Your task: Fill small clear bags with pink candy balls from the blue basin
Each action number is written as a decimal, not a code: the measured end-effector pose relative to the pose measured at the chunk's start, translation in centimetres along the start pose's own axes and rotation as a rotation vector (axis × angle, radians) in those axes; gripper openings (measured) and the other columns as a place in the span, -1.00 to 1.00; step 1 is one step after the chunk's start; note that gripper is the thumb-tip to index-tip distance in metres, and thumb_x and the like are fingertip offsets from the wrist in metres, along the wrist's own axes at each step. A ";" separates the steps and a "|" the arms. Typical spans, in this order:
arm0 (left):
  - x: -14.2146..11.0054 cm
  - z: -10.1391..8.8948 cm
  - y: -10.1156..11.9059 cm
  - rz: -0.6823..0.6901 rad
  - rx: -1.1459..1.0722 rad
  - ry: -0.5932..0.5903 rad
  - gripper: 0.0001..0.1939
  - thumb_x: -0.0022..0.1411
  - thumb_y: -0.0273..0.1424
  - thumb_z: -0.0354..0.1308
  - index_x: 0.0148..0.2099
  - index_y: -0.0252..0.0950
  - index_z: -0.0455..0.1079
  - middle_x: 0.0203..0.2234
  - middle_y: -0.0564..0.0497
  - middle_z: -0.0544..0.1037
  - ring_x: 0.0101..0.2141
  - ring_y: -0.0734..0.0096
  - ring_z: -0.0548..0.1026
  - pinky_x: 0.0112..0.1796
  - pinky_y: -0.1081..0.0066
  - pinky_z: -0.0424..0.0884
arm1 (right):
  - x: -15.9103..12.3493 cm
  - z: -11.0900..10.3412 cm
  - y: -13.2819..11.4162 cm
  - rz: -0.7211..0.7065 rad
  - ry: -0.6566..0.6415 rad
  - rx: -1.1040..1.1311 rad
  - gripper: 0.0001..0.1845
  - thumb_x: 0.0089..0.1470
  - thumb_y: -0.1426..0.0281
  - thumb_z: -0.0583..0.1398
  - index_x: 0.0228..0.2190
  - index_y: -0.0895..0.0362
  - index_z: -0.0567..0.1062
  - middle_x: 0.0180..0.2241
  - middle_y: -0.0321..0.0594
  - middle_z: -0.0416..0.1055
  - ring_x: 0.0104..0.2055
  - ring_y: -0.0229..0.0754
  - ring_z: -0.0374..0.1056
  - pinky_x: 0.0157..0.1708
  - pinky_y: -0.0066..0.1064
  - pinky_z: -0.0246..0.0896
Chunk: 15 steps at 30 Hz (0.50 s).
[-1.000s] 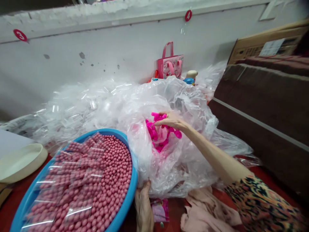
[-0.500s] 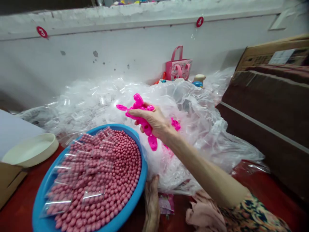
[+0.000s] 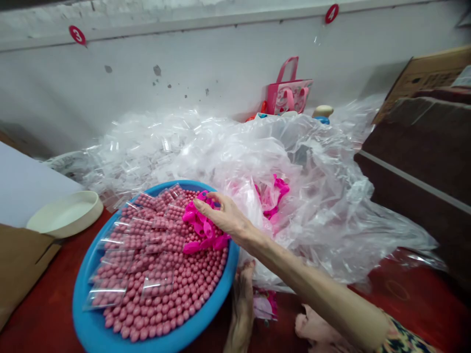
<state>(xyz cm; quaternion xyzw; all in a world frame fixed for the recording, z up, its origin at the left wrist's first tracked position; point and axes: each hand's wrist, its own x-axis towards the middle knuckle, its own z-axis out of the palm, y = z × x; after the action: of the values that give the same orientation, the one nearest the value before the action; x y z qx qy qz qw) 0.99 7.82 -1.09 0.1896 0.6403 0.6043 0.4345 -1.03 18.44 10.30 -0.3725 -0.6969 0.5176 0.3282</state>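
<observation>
My right hand (image 3: 224, 215) is over the right part of a blue basin (image 3: 231, 264), its thumb and fingers closed on a clump of small bright pink plastic pieces (image 3: 201, 223). The clump is low, against the pink beads (image 3: 176, 294) that fill the basin. Clear packets of beads (image 3: 158, 283) lie on top of the loose ones. My left hand (image 3: 242, 299) is beside the basin's right rim, below the plastic bag; its fingers are mostly hidden. More pink pieces (image 3: 275, 193) show inside the crumpled clear plastic bag (image 3: 320, 235).
Many clear bags (image 3: 147, 142) are heaped along the wall. A cream dish (image 3: 66, 215) and a cardboard piece (image 3: 22, 260) are left of the basin. At right stands a dark box (image 3: 423, 142). A pink cloth (image 3: 316, 328) and small packet (image 3: 265, 305) lie in front.
My right hand has come out of the plastic bag with a clump of pink pieces, moving left and down to the beads in the basin. My left hand has stayed by the rim.
</observation>
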 end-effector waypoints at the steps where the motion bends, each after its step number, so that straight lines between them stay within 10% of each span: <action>1: 0.0 0.0 0.0 -0.003 0.006 -0.017 -0.81 0.02 -0.30 0.14 -0.36 -0.29 0.51 -0.41 -0.12 0.59 -0.10 0.06 0.47 0.04 0.17 0.27 | -0.1 -0.3 -0.2 0.002 -0.007 -0.028 -0.61 0.00 0.17 0.21 -0.23 0.21 0.48 -0.22 -0.05 0.47 -0.17 -0.02 0.39 -0.16 -0.17 0.29; 8: -0.2 0.1 0.2 0.011 0.052 -0.037 -0.70 0.05 -0.26 0.11 -0.25 -0.34 0.49 -0.22 -0.14 0.58 0.02 0.06 0.39 0.11 0.19 0.18 | -2.0 -2.6 -0.9 -0.115 -0.019 -0.128 -0.84 0.00 0.51 0.16 -0.40 0.21 0.57 -0.38 -0.20 0.54 -0.30 -0.16 0.43 -0.26 -0.36 0.31; 15: 0.3 0.1 -0.7 0.140 0.082 0.029 -0.40 0.05 -0.29 0.13 0.16 -0.31 0.22 0.12 -0.06 0.35 0.24 0.22 0.05 0.22 0.32 -0.13 | -1.4 -10.6 4.5 -0.108 0.398 -0.337 -0.71 0.18 0.36 0.03 -0.20 0.26 0.46 -0.30 -0.11 0.46 -0.27 -0.12 0.40 -0.26 -0.25 0.32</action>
<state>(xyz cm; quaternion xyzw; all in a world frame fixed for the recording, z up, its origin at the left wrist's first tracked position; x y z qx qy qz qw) 1.15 7.97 -1.84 0.2428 0.6558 0.6092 0.3739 9.38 23.12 8.53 -0.4786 -0.7138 0.2925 0.4195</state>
